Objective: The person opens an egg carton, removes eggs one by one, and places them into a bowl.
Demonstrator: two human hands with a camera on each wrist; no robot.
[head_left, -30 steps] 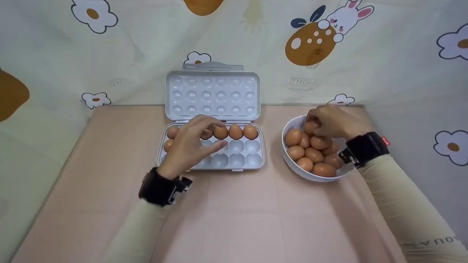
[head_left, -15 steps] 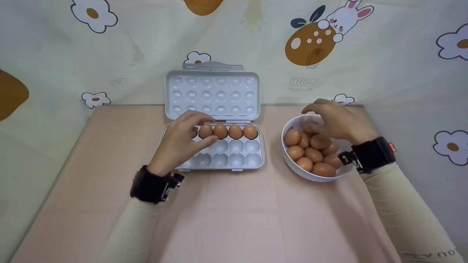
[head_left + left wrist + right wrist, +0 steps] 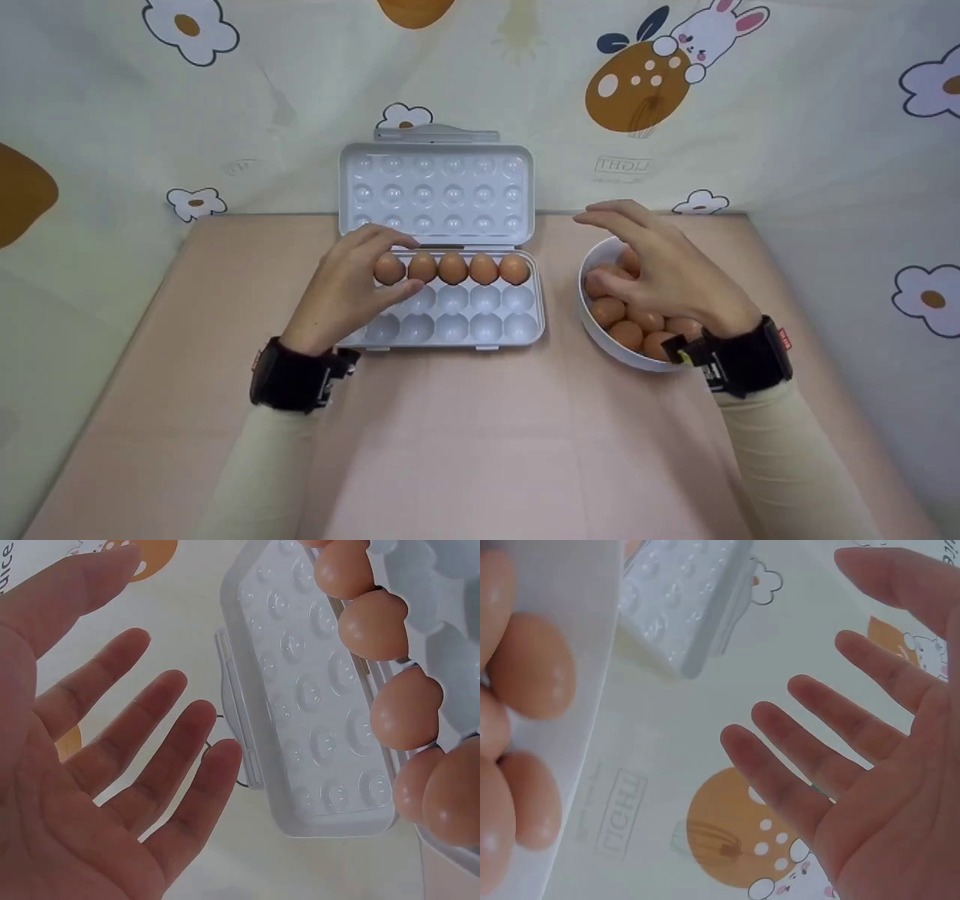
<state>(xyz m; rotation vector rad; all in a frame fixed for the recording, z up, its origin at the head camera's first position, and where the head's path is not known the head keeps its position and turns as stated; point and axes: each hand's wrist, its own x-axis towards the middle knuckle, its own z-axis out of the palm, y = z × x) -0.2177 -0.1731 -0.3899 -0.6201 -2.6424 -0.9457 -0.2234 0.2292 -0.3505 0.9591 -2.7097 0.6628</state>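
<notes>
My left hand (image 3: 349, 285) hovers over the left end of the egg carton (image 3: 538, 330), its fingers spread and nothing in them. Several brown eggs (image 3: 452, 268) stand in the carton's back row. In the left wrist view, another egg (image 3: 456, 795) sits in front of that row at the left end; my hand hides it in the head view. Above the white bowl (image 3: 592, 326) is my right hand (image 3: 664, 266), palm bare and fingers extended in the right wrist view. Brown eggs (image 3: 625, 336) are heaped in the bowl, partly covered by this hand.
The carton's dimpled lid (image 3: 437, 195) stands raised at the back, with a handle (image 3: 436, 135) on its far edge. A patterned cloth (image 3: 285, 97) rises behind the pink tabletop (image 3: 465, 435). Cups (image 3: 484, 300) without eggs show in the carton's middle and front rows.
My left hand has drifted left, uncovering more of the back row. My right hand has let go of an egg in the bowl, lifted and straightened its fingers.
</notes>
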